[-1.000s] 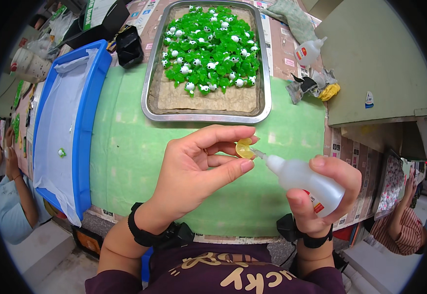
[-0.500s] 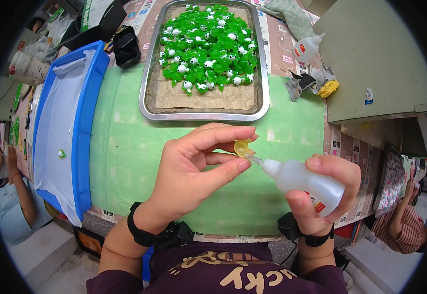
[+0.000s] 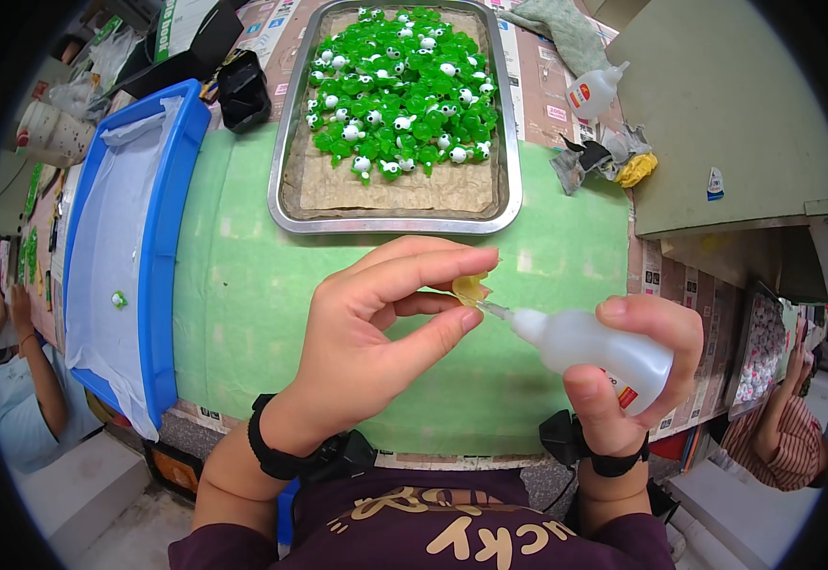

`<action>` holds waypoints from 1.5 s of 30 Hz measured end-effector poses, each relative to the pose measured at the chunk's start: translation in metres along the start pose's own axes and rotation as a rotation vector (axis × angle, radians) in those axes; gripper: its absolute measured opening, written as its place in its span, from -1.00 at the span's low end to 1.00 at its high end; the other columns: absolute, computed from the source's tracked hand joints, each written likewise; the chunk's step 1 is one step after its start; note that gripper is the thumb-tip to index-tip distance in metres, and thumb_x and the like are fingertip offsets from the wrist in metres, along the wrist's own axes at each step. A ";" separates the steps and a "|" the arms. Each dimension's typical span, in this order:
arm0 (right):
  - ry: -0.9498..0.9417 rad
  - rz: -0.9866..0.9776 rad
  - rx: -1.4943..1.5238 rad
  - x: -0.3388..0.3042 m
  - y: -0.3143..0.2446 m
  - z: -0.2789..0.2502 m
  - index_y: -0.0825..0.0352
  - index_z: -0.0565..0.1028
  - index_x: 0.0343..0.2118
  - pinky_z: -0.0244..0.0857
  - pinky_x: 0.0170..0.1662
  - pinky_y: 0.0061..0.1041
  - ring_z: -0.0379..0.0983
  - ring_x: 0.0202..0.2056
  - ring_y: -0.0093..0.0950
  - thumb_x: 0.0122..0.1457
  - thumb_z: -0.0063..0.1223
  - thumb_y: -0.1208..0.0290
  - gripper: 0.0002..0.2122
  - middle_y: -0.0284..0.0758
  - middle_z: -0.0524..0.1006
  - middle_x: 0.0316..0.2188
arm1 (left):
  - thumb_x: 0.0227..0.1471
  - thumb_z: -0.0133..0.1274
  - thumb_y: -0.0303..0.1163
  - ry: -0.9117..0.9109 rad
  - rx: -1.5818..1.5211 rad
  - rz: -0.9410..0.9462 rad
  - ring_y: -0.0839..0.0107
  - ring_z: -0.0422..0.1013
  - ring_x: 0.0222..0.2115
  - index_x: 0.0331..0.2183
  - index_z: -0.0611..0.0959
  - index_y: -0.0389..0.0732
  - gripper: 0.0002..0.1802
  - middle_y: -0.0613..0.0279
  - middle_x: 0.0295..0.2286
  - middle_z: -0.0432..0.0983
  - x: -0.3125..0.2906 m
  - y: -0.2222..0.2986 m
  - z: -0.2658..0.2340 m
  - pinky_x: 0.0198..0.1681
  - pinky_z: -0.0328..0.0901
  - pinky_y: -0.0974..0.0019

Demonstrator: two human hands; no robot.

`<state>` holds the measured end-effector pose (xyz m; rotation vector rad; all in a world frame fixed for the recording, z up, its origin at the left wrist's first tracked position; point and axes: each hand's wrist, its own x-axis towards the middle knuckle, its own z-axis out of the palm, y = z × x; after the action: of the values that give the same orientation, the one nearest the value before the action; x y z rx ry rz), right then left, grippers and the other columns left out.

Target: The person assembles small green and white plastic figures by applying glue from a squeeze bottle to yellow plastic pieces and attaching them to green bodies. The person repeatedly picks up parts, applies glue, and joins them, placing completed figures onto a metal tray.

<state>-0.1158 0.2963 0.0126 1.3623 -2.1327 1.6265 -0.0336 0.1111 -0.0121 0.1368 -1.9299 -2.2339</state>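
Between the thumb and fingers of my left hand [image 3: 376, 318] is a small yellow cup-shaped piece [image 3: 471, 288], partly covered by the fingertips. My right hand [image 3: 637, 370] grips a white squeeze bottle [image 3: 594, 353] tilted on its side. Its thin nozzle tip points left and meets the yellow piece near my left thumb; whether any liquid comes out cannot be seen. Beyond my hands stands a metal tray [image 3: 395, 226] lined with brown paper. Heaped in it are many small green figures with white, black-eyed heads [image 3: 403, 123].
On the left lies a blue tray [image 3: 159, 285] with white lining and one green-and-white figure [image 3: 119, 300]. A second squeeze bottle [image 3: 596, 92], a grey cloth [image 3: 556, 33] and crumpled scraps [image 3: 604, 157] sit back right. A green sheet [image 3: 243, 313] covers the table. Other people work at both sides.
The bottle and my right hand have shifted very slightly right. My left fingers and the yellow piece have turned a little, and the nozzle stays at the piece.
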 end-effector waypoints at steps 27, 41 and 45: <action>0.175 0.173 -0.028 -0.008 -0.007 -0.005 0.36 0.34 -0.23 0.25 -0.35 -0.62 0.34 -0.40 -0.54 -0.14 0.27 0.28 -0.56 -0.31 0.37 -0.34 | -0.14 0.07 -0.70 0.006 -0.258 -0.166 0.34 0.44 -0.24 -0.11 0.47 -0.39 -0.56 0.05 -0.22 0.44 0.001 0.002 -0.005 -0.14 0.37 0.35; 0.052 0.039 -0.041 -0.005 0.001 -0.006 0.41 0.30 -0.19 0.30 -0.43 -0.61 0.39 -0.45 -0.51 -0.14 0.29 0.37 -0.53 -0.24 0.42 -0.34 | -0.13 0.09 -0.65 0.004 -0.364 -0.289 0.35 0.46 -0.27 -0.08 0.43 -0.41 -0.53 0.00 -0.24 0.47 0.001 0.007 -0.004 -0.14 0.36 0.37; 0.050 0.031 -0.064 -0.005 0.001 -0.005 0.40 0.30 -0.18 0.30 -0.43 -0.61 0.39 -0.45 -0.51 -0.12 0.28 0.37 -0.54 -0.24 0.42 -0.33 | -0.13 0.09 -0.65 0.005 -0.361 -0.288 0.34 0.46 -0.27 -0.09 0.43 -0.41 -0.53 0.00 -0.24 0.47 0.001 0.007 -0.004 -0.14 0.36 0.36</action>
<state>-0.1157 0.3035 0.0108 1.2629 -2.1674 1.5718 -0.0330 0.1056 -0.0061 0.3874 -1.5518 -2.7204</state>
